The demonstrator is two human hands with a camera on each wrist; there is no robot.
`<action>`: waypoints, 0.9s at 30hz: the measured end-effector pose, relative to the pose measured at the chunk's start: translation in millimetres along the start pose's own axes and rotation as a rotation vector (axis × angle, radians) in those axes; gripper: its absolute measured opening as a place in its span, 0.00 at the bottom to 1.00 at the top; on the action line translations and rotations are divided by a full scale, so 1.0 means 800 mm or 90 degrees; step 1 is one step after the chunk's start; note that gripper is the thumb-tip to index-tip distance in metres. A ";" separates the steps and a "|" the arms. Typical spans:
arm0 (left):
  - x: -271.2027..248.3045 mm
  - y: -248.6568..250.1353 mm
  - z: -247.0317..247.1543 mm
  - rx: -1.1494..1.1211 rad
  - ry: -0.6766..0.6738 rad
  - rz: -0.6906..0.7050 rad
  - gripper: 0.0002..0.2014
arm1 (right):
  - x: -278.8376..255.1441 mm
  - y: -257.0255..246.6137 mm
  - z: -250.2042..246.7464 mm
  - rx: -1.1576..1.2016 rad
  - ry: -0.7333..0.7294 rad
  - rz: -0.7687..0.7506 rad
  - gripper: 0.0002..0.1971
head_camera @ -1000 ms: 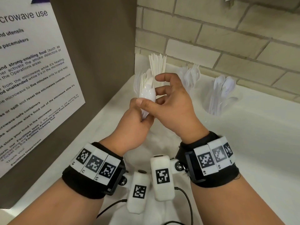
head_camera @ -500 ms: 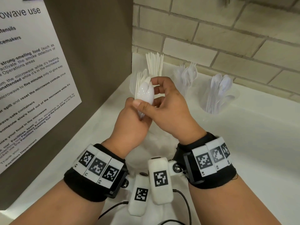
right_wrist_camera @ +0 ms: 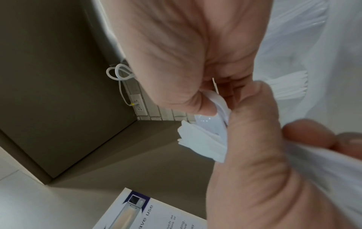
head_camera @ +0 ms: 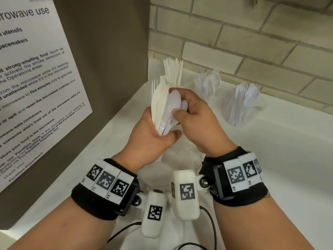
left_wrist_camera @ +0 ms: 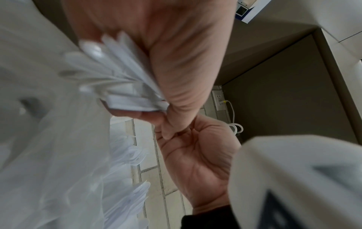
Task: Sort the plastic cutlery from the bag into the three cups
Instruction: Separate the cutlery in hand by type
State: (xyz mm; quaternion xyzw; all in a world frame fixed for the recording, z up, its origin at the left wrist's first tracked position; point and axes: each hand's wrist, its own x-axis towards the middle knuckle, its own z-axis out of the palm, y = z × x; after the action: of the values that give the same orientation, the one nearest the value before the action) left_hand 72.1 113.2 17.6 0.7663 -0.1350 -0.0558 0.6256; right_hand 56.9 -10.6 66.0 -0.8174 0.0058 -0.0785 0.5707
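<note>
Sorting stands partly done, listed from left to right.

Item 1: left hand (head_camera: 151, 138), fingers wrapped round the handles of a mixed bundle of white plastic cutlery (head_camera: 162, 103); fork tines, flat blades and spoon bowls fan out above the fist. Held above the counter, in front of the cups.

Item 2: right hand (head_camera: 196, 120), thumb and curled fingers pinching a clear-white plastic spoon (head_camera: 172, 105) at its bowl, the spoon not yet free of the bundle. Judged step: drawing out one spoon for the right-hand cup.

Item 3: thin translucent plastic bag (head_camera: 180, 159), slumped on the white countertop (head_camera: 270, 159) under both wrists. How much cutlery is left inside cannot be told.

Item 4: left cup of cream plastic knives (head_camera: 173, 71), upright at the back corner, its lower part hidden behind the bundle.

Item 5: middle cup of white plastic forks (head_camera: 210, 82), tines up, near the brick wall (head_camera: 252, 42).

Item 6: right cup of white plastic spoons (head_camera: 245, 103), bowls up, well apart from the hands.

Status: all three cups already hold a fair stock of their own kind. Remaining: the whole handful, plus whatever the bag hides.
</note>
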 end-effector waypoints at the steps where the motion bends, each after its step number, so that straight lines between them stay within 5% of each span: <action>1: 0.000 0.000 0.001 0.011 0.007 0.005 0.30 | -0.001 -0.001 -0.001 0.003 0.010 -0.008 0.25; 6: -0.002 0.000 0.000 0.102 0.084 0.021 0.21 | -0.005 -0.007 0.001 -0.200 0.168 -0.102 0.07; 10: -0.002 0.001 0.003 0.157 0.083 0.045 0.20 | -0.003 -0.009 0.010 -0.231 0.104 -0.036 0.19; 17: -0.006 -0.004 0.006 0.153 0.075 0.018 0.22 | 0.002 -0.013 0.007 0.039 0.065 0.065 0.05; 27: -0.009 0.002 0.010 0.189 0.069 0.026 0.22 | 0.001 -0.004 0.019 -0.166 0.066 -0.006 0.16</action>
State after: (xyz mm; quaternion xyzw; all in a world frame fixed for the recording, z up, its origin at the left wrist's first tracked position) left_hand 62.7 107.0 16.8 0.8492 -0.1232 0.0190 0.5131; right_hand 59.8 4.5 64.3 -0.8795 0.0417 -0.1222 0.4580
